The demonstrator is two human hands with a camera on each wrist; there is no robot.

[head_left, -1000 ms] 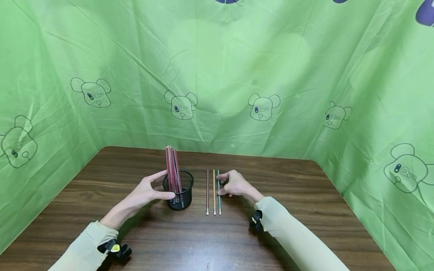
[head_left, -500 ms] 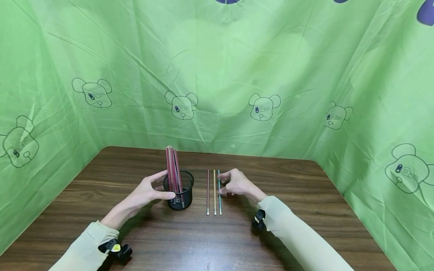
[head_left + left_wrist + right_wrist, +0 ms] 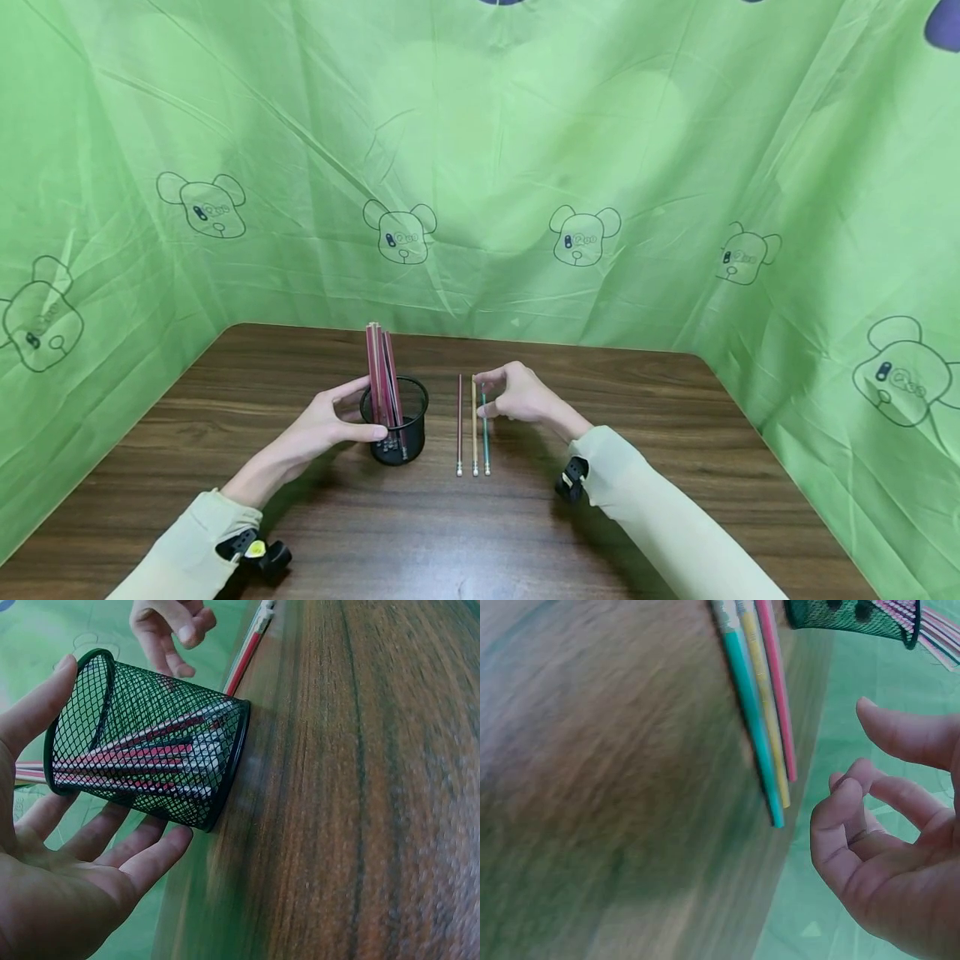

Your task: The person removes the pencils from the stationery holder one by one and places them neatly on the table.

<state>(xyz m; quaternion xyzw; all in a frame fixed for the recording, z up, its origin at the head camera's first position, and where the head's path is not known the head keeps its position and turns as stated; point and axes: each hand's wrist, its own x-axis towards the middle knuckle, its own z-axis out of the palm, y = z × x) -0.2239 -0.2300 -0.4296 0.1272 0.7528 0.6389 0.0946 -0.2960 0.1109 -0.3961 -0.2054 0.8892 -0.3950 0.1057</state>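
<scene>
My left hand [image 3: 330,421] holds a black mesh pencil cup [image 3: 408,437], thumb at the rim and fingers along its far side. Several mostly pink-striped pencils [image 3: 381,367] lean to the left in it. To the right of the cup, three pencils lie side by side on the table, eraser ends toward me: a red one [image 3: 460,425], a yellow one [image 3: 475,433] and a teal one [image 3: 486,442]. My right hand [image 3: 521,396] hovers over their far ends, thumb and forefinger apart. In the right wrist view its fingers [image 3: 836,817] are loosely bent with nothing between them, away from the teal pencil [image 3: 754,727].
The brown wooden table [image 3: 360,542] ends at the back against a green cloth [image 3: 495,283] printed with bear outlines. This cloth also hangs along both sides. A small black device [image 3: 255,557] is strapped to each wrist.
My right hand has risen from beside the teal pencil and shifted slightly away from me, over the pencils' far ends. The left hand and the cup stay put, and so do the pencils.
</scene>
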